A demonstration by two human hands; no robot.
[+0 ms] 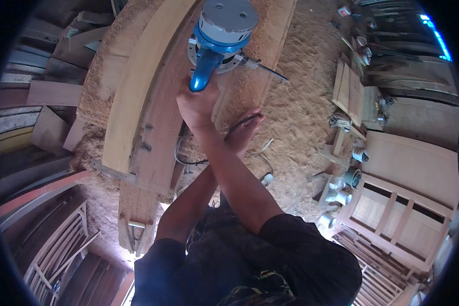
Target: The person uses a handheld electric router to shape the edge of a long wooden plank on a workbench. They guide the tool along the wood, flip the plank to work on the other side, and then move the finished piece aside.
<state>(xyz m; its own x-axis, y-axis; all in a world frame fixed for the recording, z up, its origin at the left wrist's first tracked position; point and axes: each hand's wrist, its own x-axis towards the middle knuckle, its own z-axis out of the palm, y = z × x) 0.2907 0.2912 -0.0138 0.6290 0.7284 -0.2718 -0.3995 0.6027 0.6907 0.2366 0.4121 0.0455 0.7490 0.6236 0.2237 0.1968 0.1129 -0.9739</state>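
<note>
My right hand [198, 104] is wrapped round the blue handle of a router [227, 23] with a silver-grey top. The router's round base rests on the wooden workpiece at the top of the view, and a dark rod sticks out to its right. Crossing beneath my right forearm, my left hand [246, 135] reaches to the right with a dark power cord [177, 153] across its fingers, closed on it. The cord loops at the left of my wrists. A pale curved board [130, 107] lies along the left of a reddish plank [160, 122].
Sawdust [306, 102] covers the ground to the right. Stacked boards [56, 94] line the left side. On the right are a panelled wooden door [398, 214], several containers [339, 196] and a wooden panel [348, 94]. A slatted frame [61, 245] leans at lower left.
</note>
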